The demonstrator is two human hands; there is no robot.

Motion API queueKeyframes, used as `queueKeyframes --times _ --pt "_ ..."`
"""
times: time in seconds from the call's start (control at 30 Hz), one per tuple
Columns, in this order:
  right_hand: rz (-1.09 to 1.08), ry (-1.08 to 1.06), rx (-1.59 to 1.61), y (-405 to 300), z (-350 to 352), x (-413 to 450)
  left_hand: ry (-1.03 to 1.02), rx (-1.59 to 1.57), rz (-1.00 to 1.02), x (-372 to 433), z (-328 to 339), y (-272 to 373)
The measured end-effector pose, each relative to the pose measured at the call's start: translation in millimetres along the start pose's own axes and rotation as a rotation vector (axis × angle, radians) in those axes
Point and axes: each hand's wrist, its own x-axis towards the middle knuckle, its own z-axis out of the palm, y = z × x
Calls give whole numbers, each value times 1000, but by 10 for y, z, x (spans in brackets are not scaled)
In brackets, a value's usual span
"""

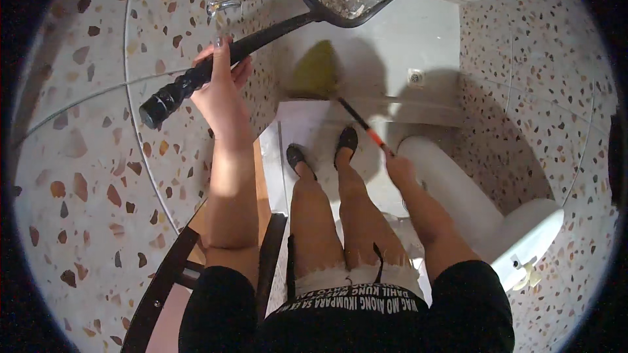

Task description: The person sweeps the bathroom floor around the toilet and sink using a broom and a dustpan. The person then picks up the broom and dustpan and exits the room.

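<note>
My left hand (223, 81) is closed around the black handle of a long-handled dustpan (274, 27), held up at the left near the tiled wall. Its pan, at the top of the view, has pale debris and dust inside. My right hand (400, 169) grips the black and orange stick of a broom (360, 120), held low in front of me. The broom's yellow-green head (316, 71) is down at the floor, by a low step and in partial shadow. Whether its bristles press on the floor is hard to tell.
A white toilet (451, 181) stands close on my right. A metal tap (223, 6) juts from the speckled left wall (162, 98). A floor drain (415, 77) lies beyond the low ledge (422, 113). A dark-framed door (157, 274) is at my lower left.
</note>
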Motion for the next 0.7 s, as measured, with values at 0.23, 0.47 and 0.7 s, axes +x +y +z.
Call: queueKeyframes --times 0.23,0.47,0.7 --pt "107 142 -138 411 -52 -619 -19 -77 -42 -121 59 -58" --pt "9 -10 1635 -779 -298 -1094 -82 -45 -42 -149 -149 338" --pt "65 -237 1372 -1107 -404 -339 -155 15 -8 7 1 543"
